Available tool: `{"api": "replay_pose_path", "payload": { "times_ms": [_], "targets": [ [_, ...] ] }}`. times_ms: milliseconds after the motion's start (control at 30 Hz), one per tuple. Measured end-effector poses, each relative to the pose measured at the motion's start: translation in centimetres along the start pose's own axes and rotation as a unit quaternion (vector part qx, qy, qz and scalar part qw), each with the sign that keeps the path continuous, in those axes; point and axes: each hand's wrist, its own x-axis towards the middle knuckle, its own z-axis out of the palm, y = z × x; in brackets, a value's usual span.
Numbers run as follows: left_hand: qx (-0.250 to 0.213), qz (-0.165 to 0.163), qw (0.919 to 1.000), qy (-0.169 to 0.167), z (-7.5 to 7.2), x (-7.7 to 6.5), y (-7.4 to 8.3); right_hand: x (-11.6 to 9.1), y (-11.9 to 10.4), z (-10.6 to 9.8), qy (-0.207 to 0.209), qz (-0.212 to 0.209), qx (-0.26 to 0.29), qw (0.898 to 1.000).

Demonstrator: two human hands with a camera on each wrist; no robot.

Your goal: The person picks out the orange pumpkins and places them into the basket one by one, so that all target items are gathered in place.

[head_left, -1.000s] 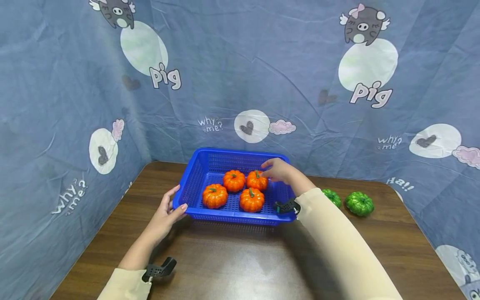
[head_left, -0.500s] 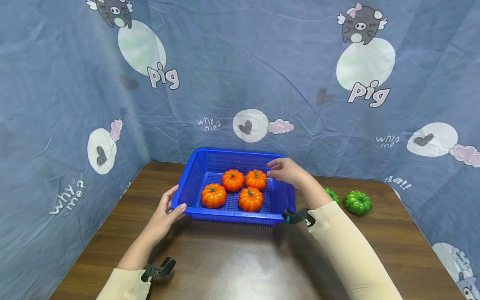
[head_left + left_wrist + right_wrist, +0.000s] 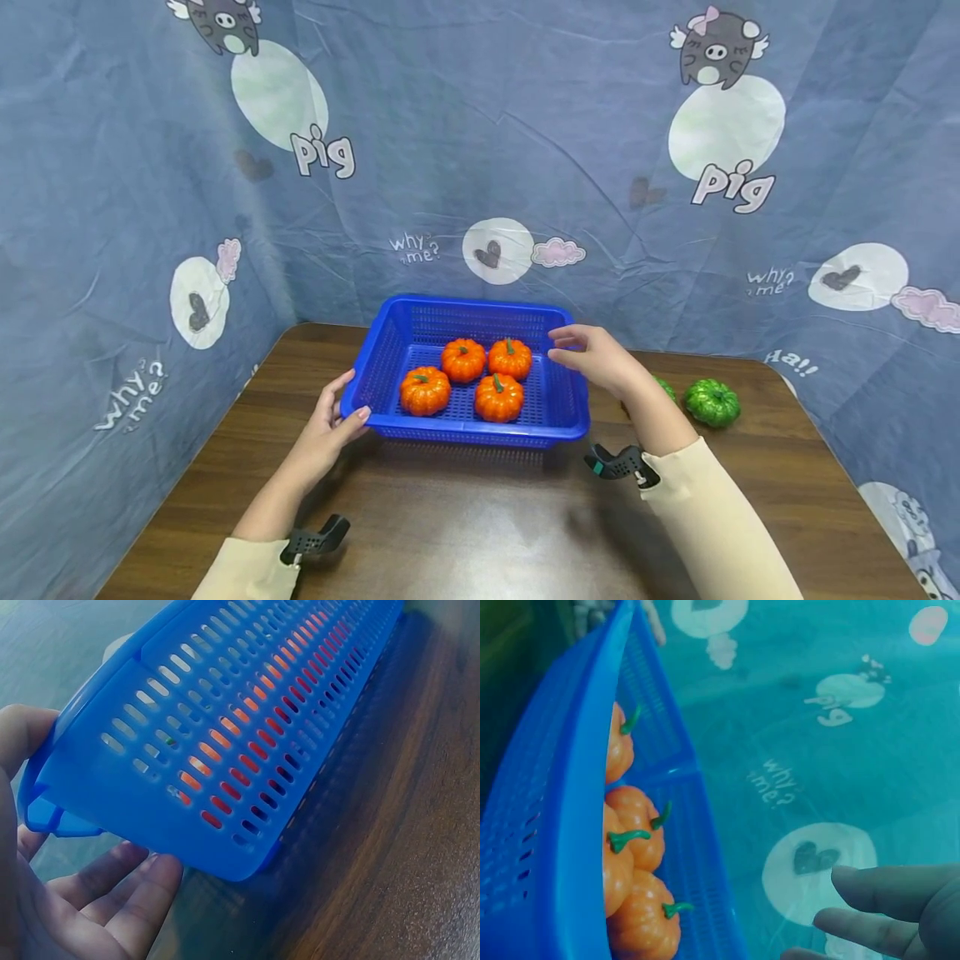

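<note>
Several orange pumpkins [image 3: 424,392] with green stems sit inside a blue plastic basket [image 3: 450,427] with slotted sides. My left hand [image 3: 326,433] grips the basket's near left corner, the thumb over the rim. In the left wrist view, its fingers [image 3: 146,904] reach below the corner, and orange shows through the slots. My right hand [image 3: 596,357] hovers at the basket's right end with nothing in it, thumb and fingers spread apart. The right wrist view shows these fingers [image 3: 877,889] away from the pumpkins.
Two green pumpkins are on the wooden table [image 3: 450,517] to the right: one [image 3: 712,403] in full view, the other [image 3: 664,387] mostly behind my right forearm. A blue printed cloth [image 3: 600,167] hangs behind and along both sides of the table.
My right hand has drawn back to the right, from over the far right orange pumpkin to the basket's right end. My left hand keeps its grip, and the pumpkins stay where they were.
</note>
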Motion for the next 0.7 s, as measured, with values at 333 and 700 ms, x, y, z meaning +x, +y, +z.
{"api": "replay_pose_path", "payload": {
  "times_ms": [333, 700],
  "targets": [
    [0.007, 0.000, 1.0000, 0.002, 0.1, 0.0, 0.1, -3.2, 0.4, -0.6, 0.046, -0.034, 0.015, 0.998],
    [-0.010, 0.015, 0.9998, 0.004, 0.2, -0.1, 0.6, -6.5, 2.1, -1.0, 0.098, -0.040, -0.023, 0.994]
  ]
}}
